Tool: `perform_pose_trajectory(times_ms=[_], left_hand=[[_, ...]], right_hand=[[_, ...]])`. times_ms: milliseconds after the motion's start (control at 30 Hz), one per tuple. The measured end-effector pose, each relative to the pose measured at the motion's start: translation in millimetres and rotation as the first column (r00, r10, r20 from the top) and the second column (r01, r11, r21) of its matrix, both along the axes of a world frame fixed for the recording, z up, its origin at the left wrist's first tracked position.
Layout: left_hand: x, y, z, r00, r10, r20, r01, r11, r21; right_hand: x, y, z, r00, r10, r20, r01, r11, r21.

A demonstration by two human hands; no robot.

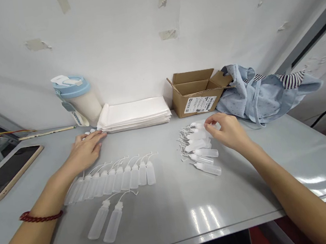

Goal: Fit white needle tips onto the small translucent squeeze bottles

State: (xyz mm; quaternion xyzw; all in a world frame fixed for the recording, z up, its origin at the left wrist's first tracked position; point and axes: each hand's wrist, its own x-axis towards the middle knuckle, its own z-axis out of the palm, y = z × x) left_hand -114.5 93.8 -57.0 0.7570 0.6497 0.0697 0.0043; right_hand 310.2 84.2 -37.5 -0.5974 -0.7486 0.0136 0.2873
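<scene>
On the left, my left hand (87, 151) lies with its fingers stretched out at the corner of a stack of white envelopes (135, 115), over some small white pieces (92, 130) that it partly hides. Below it stretches a row of small translucent plastic bottles (125, 179) with thin strap-like tips. Two more such bottles (113, 224) lie apart, nearer the front edge. At the right, a column of similar bottles (208, 168) lies with tips to the left. My right hand (227, 129) pinches the end of the farthest plastic bottle (200, 125) there, thumb against forefinger.
An open cardboard box (199, 101) stands by the wall, with a light blue cloth bundle (256, 97) beside it. A cream tumbler with a blue lid (78, 97) stands at the back left. A phone (7, 172) lies at the far left of the grey table (169, 217).
</scene>
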Motion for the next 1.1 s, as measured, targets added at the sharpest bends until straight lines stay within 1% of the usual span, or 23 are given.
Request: perform_pose_trajectory(times_ms=[167, 233, 267, 300, 333, 367, 400, 433, 467, 533, 567, 633, 733, 800, 867, 967, 1100], left_hand=[[3.7, -0.4, 1.4, 0.999, 0.029, -0.037, -0.032, 0.997, -0.077], [6.8, -1.6, 2.9, 0.998, 0.042, -0.044, -0.046, 0.994, -0.095], [8.3, -2.2, 3.3, 0.998, 0.045, -0.047, -0.049, 0.993, -0.103], [9.7, -2.6, 3.5, 0.998, 0.045, -0.048, -0.05, 0.993, -0.109], [10.8, -3.0, 3.5, 0.998, 0.042, -0.049, -0.048, 0.992, -0.113], [11.7, -3.2, 3.1, 0.998, 0.04, -0.05, -0.045, 0.992, -0.114], [12.3, -3.3, 2.6, 0.998, 0.036, -0.049, -0.041, 0.993, -0.113], [12.9, -3.5, 2.0, 0.998, 0.031, -0.048, -0.037, 0.993, -0.11], [13.4, -3.6, 1.4, 0.999, 0.027, -0.046, -0.032, 0.994, -0.104], [14.8, -4.2, 0.5, 0.999, 0.016, -0.036, -0.019, 0.996, -0.087], [16.0, -4.9, 0.7, 1.0, 0.007, -0.028, -0.009, 0.997, -0.078], [20.3, -7.8, 2.7, 1.0, -0.02, -0.003, 0.02, 0.998, -0.06], [32.7, -16.7, 10.2, 0.994, -0.095, 0.058, 0.097, 0.995, -0.027], [44.6, -25.1, 16.1, 0.981, -0.163, 0.104, 0.164, 0.986, 0.0], [57.7, -33.8, 20.5, 0.963, -0.227, 0.144, 0.225, 0.974, 0.028], [75.7, -45.2, 23.3, 0.921, -0.307, 0.24, 0.298, 0.952, 0.077], [91.5, -55.8, 25.1, 0.856, -0.345, 0.385, 0.323, 0.938, 0.123]], right_hand=[[-3.6, -1.9, -2.5, 0.999, -0.043, 0.032, 0.042, 0.998, 0.048], [-8.8, -5.2, -1.6, 0.999, -0.044, 0.023, 0.041, 0.993, 0.115], [-13.0, -8.2, -0.9, 1.0, -0.018, 0.011, 0.016, 0.985, 0.17], [-18.4, -12.2, -0.4, 0.999, 0.037, -0.01, -0.033, 0.967, 0.251], [-25.0, -17.4, 0.0, 0.991, 0.132, -0.019, -0.118, 0.932, 0.343], [-32.5, -23.6, 0.1, 0.974, 0.228, -0.017, -0.203, 0.896, 0.395], [-40.6, -30.7, -0.2, 0.948, 0.319, -0.005, -0.289, 0.866, 0.407], [-49.1, -38.3, -1.0, 0.912, 0.411, 0.015, -0.386, 0.842, 0.377], [-57.4, -45.9, -2.4, 0.867, 0.498, 0.036, -0.482, 0.818, 0.313], [-72.1, -59.4, -6.5, 0.759, 0.648, 0.068, -0.651, 0.748, 0.131], [-78.1, -64.5, -9.1, 0.709, 0.7, 0.086, -0.705, 0.708, 0.041], [-86.6, -70.6, -14.4, 0.645, 0.756, 0.115, -0.752, 0.654, -0.083], [-92.4, -71.7, -20.4, 0.583, 0.799, 0.147, -0.778, 0.601, -0.183], [-94.1, -70.5, -22.0, 0.562, 0.813, 0.151, -0.781, 0.582, -0.228], [-95.1, -69.9, -22.3, 0.556, 0.819, 0.139, -0.783, 0.573, -0.244], [-95.8, -70.7, -21.8, 0.56, 0.821, 0.108, -0.793, 0.57, -0.217], [-94.8, -71.6, -21.8, 0.568, 0.821, 0.065, -0.807, 0.57, -0.156]])
